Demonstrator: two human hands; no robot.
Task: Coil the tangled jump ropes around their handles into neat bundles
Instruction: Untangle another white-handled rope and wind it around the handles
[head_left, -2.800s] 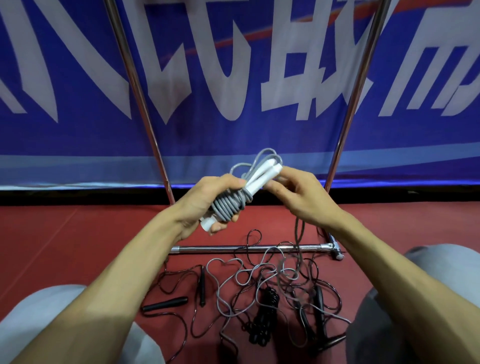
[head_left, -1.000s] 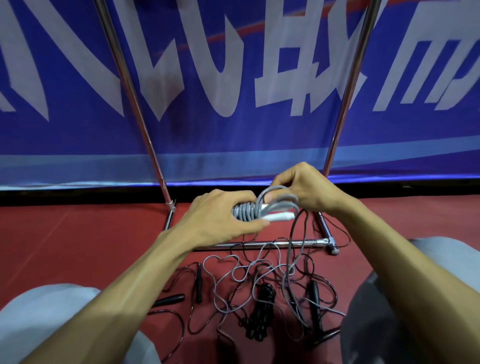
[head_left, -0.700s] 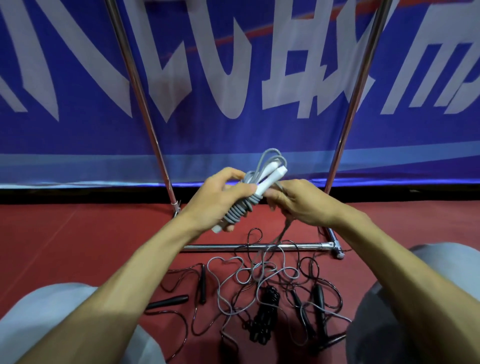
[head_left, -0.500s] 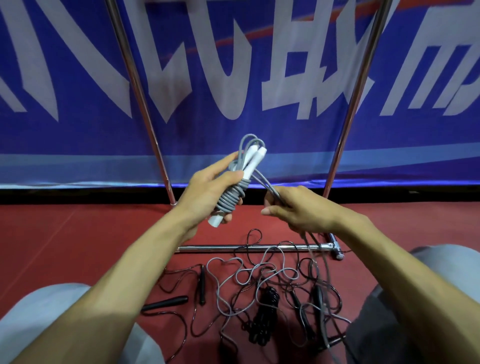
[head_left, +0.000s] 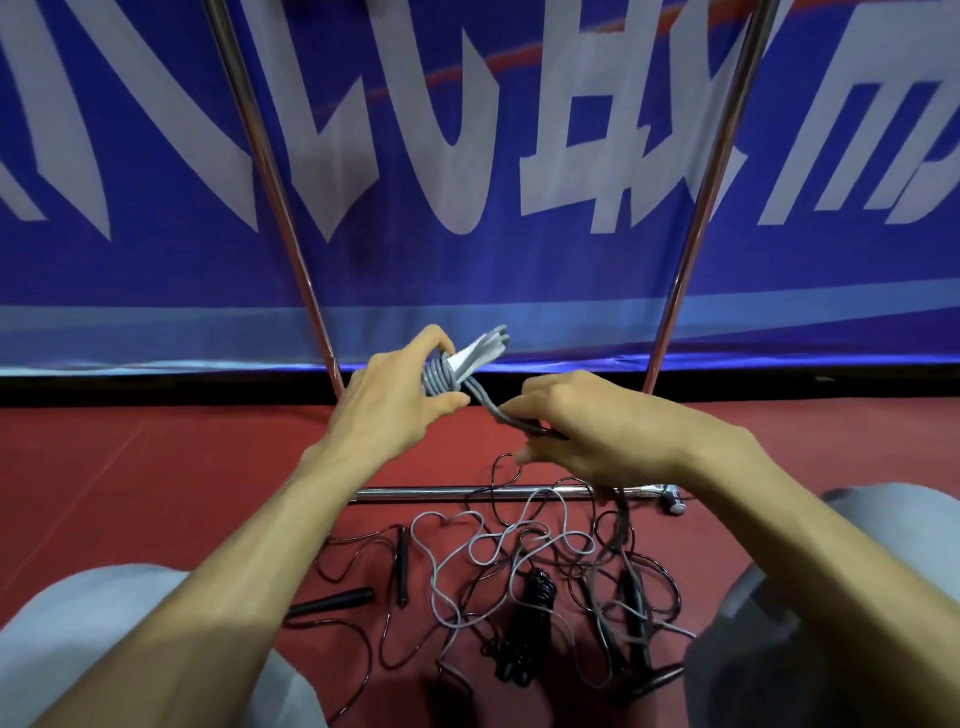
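My left hand grips the white handles of a grey jump rope, with several grey coils wound around them. A taut doubled strand runs from the coils to my right hand, which pinches it just right of the bundle. More of this rope hangs from my right hand to the floor. Below my hands lies a tangle of grey rope and thin black ropes, with black handles and a coiled black bundle.
A chrome rack frame stands ahead, with two slanted poles and a floor bar. Behind it hangs a blue banner with white characters. The floor is red. My knees flank the rope pile.
My left hand has tipped the bundle flatter and lower. My right hand has come round beneath it, pulling the strand taut to the lower right after laying further turns.
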